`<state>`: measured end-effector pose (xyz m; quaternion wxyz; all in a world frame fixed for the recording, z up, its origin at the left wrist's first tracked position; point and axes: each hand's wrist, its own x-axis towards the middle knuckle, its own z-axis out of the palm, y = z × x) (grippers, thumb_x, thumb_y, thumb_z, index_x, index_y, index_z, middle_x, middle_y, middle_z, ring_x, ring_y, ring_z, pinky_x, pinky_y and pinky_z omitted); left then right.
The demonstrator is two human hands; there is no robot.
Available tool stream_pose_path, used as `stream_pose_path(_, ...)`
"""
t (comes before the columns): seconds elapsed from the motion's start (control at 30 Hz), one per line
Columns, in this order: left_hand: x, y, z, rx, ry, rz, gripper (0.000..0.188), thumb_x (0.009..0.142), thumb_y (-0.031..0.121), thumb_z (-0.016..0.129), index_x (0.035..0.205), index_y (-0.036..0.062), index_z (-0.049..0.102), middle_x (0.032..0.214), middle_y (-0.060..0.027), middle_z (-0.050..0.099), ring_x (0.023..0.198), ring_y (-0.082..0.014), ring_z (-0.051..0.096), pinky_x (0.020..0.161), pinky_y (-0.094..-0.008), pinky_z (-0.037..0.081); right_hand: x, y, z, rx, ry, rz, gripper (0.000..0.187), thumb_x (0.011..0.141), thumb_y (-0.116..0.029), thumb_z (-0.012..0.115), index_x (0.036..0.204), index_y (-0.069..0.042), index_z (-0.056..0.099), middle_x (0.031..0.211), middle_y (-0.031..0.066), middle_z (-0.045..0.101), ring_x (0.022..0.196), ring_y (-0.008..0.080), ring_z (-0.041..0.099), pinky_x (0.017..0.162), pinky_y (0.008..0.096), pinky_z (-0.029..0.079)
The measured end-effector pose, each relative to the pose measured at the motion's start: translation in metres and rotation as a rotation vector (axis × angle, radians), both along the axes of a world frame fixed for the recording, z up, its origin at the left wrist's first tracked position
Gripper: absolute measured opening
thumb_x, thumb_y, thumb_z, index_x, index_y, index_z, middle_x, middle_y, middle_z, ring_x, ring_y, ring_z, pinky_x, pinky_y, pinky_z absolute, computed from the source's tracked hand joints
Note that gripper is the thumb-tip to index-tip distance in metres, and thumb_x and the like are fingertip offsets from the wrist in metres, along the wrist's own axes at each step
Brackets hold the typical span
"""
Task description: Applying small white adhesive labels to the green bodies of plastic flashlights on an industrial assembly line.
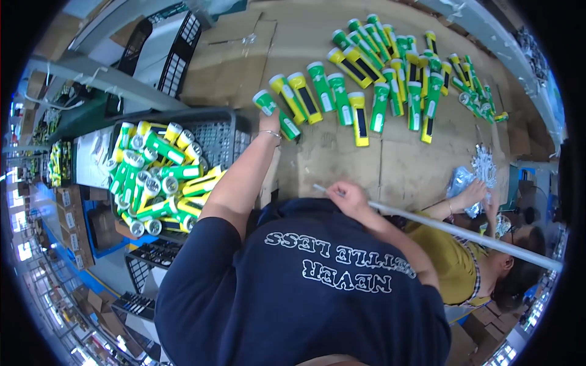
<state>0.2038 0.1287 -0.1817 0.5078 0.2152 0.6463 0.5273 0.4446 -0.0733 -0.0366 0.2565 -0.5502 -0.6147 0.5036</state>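
Note:
My left hand is at the left end of a loose row of flashlights, closed around a green flashlight; its fingers are mostly hidden. Close beside it on the cardboard-covered table lie yellow flashlights with dark panels and another green flashlight. My right hand is near my body at the table's front edge, fingers curled together in a pinch. A thin pale stick sticks out from them to the left; its exact kind is unclear.
A black crate at left holds a heap of green and yellow flashlights. More flashlights crowd the table's far side. At right, a co-worker's hand is by small white parts. A pale bar crosses the lower right.

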Motion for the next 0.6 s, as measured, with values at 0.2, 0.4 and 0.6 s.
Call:
stream_pose_path(0.2,0.066,0.043,0.037,-0.105,0.100,-0.200,0.063,0.068,0.013,0.074,0.120,-0.0001,0.040,0.105,-0.0142,0.057,0.090,-0.0250,0.059,0.074,-0.0380,0.048,0.030,-0.014,0.010,-0.133,0.281,-0.315,0.012,0.084,-0.012,0.061,0.080,-0.001,0.061,0.065,-0.0031,0.055,0.057,0.0026,0.047,0.052,0.0189,0.038)
stream_pose_path(0.4,0.127,0.109,0.011,-0.242,0.366,-0.134,0.081,0.065,0.020,0.077,0.127,0.0006,0.029,0.118,-0.0173,0.050,0.102,-0.0287,0.055,0.082,-0.0397,0.047,0.048,-0.027,0.008,-0.201,0.192,-0.398,0.014,0.083,-0.015,0.063,0.080,-0.002,0.062,0.066,-0.0009,0.056,0.058,0.0045,0.048,0.054,0.0198,0.039)
stream_pose_path(0.6,0.193,0.144,0.031,-0.467,0.474,-0.180,0.091,0.068,0.030,0.075,0.134,0.0016,0.019,0.129,-0.0180,0.041,0.115,-0.0304,0.046,0.090,-0.0395,0.043,0.059,-0.030,0.012,-0.129,0.099,-0.488,0.013,0.083,-0.014,0.063,0.081,-0.001,0.063,0.066,-0.0015,0.055,0.058,0.0052,0.047,0.054,0.0201,0.039)
